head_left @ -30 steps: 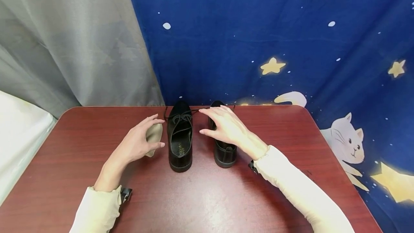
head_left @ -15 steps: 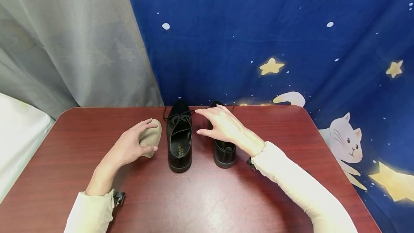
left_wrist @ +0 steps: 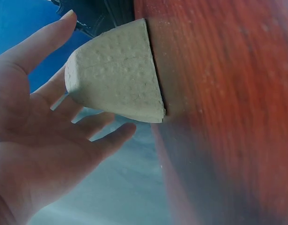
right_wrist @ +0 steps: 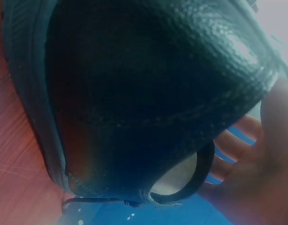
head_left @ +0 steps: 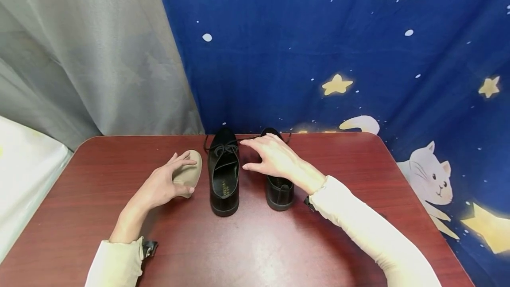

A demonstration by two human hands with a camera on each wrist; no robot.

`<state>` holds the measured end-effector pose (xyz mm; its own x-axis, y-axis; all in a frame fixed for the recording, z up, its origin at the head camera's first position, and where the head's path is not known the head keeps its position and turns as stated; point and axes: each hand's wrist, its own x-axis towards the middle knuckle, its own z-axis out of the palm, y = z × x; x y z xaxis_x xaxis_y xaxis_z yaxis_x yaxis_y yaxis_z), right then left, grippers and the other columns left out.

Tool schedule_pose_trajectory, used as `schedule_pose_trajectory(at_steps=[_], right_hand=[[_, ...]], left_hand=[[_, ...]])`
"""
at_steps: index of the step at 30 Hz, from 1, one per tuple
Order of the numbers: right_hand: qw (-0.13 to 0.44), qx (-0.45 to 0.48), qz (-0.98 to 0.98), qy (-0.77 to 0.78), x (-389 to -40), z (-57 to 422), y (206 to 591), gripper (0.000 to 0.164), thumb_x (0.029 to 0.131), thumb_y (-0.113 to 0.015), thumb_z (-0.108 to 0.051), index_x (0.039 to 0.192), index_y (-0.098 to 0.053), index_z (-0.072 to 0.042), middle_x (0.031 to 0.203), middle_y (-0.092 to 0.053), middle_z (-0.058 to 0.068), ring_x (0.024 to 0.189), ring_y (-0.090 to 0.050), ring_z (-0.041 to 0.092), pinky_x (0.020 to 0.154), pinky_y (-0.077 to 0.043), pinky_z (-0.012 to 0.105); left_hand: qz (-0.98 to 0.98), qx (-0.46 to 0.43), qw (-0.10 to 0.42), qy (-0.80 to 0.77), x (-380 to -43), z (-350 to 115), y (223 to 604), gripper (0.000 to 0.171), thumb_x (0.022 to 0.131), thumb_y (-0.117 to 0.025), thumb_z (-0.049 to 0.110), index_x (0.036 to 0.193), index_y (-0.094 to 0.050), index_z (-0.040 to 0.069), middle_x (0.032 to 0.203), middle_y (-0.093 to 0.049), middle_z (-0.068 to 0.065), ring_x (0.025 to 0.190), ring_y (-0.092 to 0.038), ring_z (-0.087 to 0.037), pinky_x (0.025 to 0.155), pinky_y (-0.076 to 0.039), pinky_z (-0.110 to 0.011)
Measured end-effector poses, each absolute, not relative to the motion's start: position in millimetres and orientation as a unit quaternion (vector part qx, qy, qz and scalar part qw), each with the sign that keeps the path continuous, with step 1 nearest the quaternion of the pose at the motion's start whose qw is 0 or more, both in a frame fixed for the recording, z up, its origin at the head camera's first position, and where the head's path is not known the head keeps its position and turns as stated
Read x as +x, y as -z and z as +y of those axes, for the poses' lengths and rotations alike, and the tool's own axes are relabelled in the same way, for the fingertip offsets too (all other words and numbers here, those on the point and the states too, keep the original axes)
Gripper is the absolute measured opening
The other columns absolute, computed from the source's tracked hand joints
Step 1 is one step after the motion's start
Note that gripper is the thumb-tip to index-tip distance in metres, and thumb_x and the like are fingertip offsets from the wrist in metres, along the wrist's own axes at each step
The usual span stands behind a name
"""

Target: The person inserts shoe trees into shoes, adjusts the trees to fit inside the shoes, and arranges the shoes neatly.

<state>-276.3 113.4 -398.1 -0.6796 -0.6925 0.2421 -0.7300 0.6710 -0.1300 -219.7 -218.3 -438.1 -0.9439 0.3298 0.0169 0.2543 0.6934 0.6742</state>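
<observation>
A beige moulded piece (head_left: 192, 169), rounded and hollow-looking, stands on the table left of the shoes. Its bumpy outer side faces the left wrist view, with its straight edge down on the wood. My left hand (head_left: 159, 185) curves loosely around it, thumb and fingers spread without a visible grip. A black lace-up left shoe (head_left: 224, 206) stands toe away, its lace tied in a bow. Over its partner, the right shoe (head_left: 280, 197), hovers my right hand (head_left: 275, 158) with thumb and fingers apart; it covers the shoe's middle. The right wrist view has that shoe's dark side close up.
Both shoes stand near the back edge of the reddish wooden table (head_left: 247, 242). Behind it hang a grey curtain (head_left: 115, 56) and a blue star-patterned curtain (head_left: 263, 56). A loose lace (head_left: 248, 138) spans between the shoe toes.
My left hand has drawn back leftward from the beige piece, uncovering more of it and leaving it standing. My right hand has shifted slightly left over the right shoe.
</observation>
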Motion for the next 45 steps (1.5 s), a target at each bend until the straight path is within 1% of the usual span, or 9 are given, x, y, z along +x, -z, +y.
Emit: schedule_pose_trajectory(at_steps=[5, 10, 14, 18, 25, 30, 35, 39, 45], right_hand=[[0.083, 0.387, -0.913, -0.099, -277, 111, 398, 0.064, 0.087, -0.071, -0.053, 0.138, -0.059, -0.017, 0.132, -0.064, -0.002, 0.119, -0.060, 0.014, 0.106, -0.038, 0.041], [0.062, 0.376, -0.920, -0.091, -277, 108, 395, 0.066, 0.086, -0.071, -0.054, 0.140, -0.057, -0.020, 0.131, -0.064, -0.003, 0.120, -0.059, 0.014, 0.109, -0.035, 0.043], [0.045, 0.372, -0.923, -0.093, -279, 102, 392, 0.067, 0.087, -0.069, -0.055, 0.143, -0.053, -0.021, 0.133, -0.063, -0.002, 0.123, -0.057, 0.014, 0.112, -0.032, 0.044], [0.037, 0.373, -0.923, -0.083, -281, 97, 392, 0.067, 0.088, -0.068, -0.056, 0.144, -0.052, -0.023, 0.132, -0.064, -0.004, 0.121, -0.058, 0.013, 0.112, -0.032, 0.044], [0.029, 0.386, -0.919, -0.080, -284, 93, 396, 0.064, 0.088, -0.069, -0.053, 0.142, -0.054, -0.022, 0.127, -0.067, -0.002, 0.116, -0.061, 0.015, 0.110, -0.035, 0.045], [0.025, 0.387, -0.918, -0.079, -283, 91, 398, 0.063, 0.087, -0.070, -0.054, 0.141, -0.056, -0.024, 0.126, -0.067, -0.003, 0.115, -0.061, 0.014, 0.110, -0.035, 0.044], [0.019, 0.389, -0.917, -0.081, -283, 90, 399, 0.062, 0.089, -0.067, -0.055, 0.142, -0.055, -0.025, 0.127, -0.067, -0.003, 0.115, -0.061, 0.014, 0.110, -0.035, 0.045], [0.022, 0.384, -0.920, -0.080, -283, 89, 398, 0.061, 0.089, -0.068, -0.054, 0.141, -0.056, -0.025, 0.126, -0.068, -0.002, 0.115, -0.061, 0.014, 0.109, -0.035, 0.044], [0.026, 0.375, -0.923, -0.075, -285, 88, 399, 0.061, 0.088, -0.068, -0.056, 0.140, -0.057, -0.026, 0.127, -0.067, -0.005, 0.115, -0.061, 0.011, 0.107, -0.037, 0.042]], left_hand=[[0.917, 0.167, 0.052, -0.358, -219, -218, 441, 0.069, 0.074, -0.087, 0.014, 0.136, -0.058, 0.014, 0.161, -0.031, -0.006, 0.148, -0.017, -0.042, 0.107, -0.032, -0.061], [0.916, 0.167, 0.058, -0.359, -219, -216, 444, 0.070, 0.073, -0.087, 0.014, 0.137, -0.058, 0.014, 0.161, -0.029, -0.006, 0.148, -0.017, -0.043, 0.108, -0.030, -0.062], [0.924, 0.154, 0.056, -0.346, -218, -219, 442, 0.069, 0.073, -0.087, 0.013, 0.135, -0.059, 0.015, 0.159, -0.033, -0.011, 0.147, -0.020, -0.044, 0.107, -0.031, -0.062], [0.925, 0.156, 0.062, -0.340, -219, -221, 441, 0.067, 0.074, -0.086, 0.013, 0.135, -0.059, 0.013, 0.159, -0.033, -0.013, 0.145, -0.021, -0.046, 0.109, -0.030, -0.062], [0.924, 0.170, 0.058, -0.338, -220, -220, 442, 0.066, 0.073, -0.086, 0.012, 0.134, -0.060, 0.012, 0.159, -0.033, -0.011, 0.145, -0.028, -0.039, 0.107, -0.034, -0.057], [0.927, 0.164, 0.058, -0.331, -218, -221, 443, 0.066, 0.072, -0.087, 0.015, 0.133, -0.061, 0.013, 0.158, -0.034, -0.016, 0.144, -0.026, -0.046, 0.107, -0.033, -0.061], [0.930, 0.161, 0.059, -0.325, -217, -221, 441, 0.067, 0.072, -0.088, 0.018, 0.133, -0.061, 0.013, 0.154, -0.037, -0.022, 0.143, -0.025, -0.050, 0.107, -0.031, -0.065], [0.929, 0.163, 0.060, -0.326, -217, -219, 442, 0.065, 0.073, -0.088, 0.021, 0.132, -0.062, 0.014, 0.154, -0.039, -0.019, 0.144, -0.024, -0.048, 0.109, -0.028, -0.064], [0.929, 0.159, 0.061, -0.330, -214, -221, 442, 0.064, 0.074, -0.088, 0.019, 0.132, -0.062, 0.015, 0.157, -0.034, -0.018, 0.142, -0.025, -0.051, 0.108, -0.026, -0.066]])
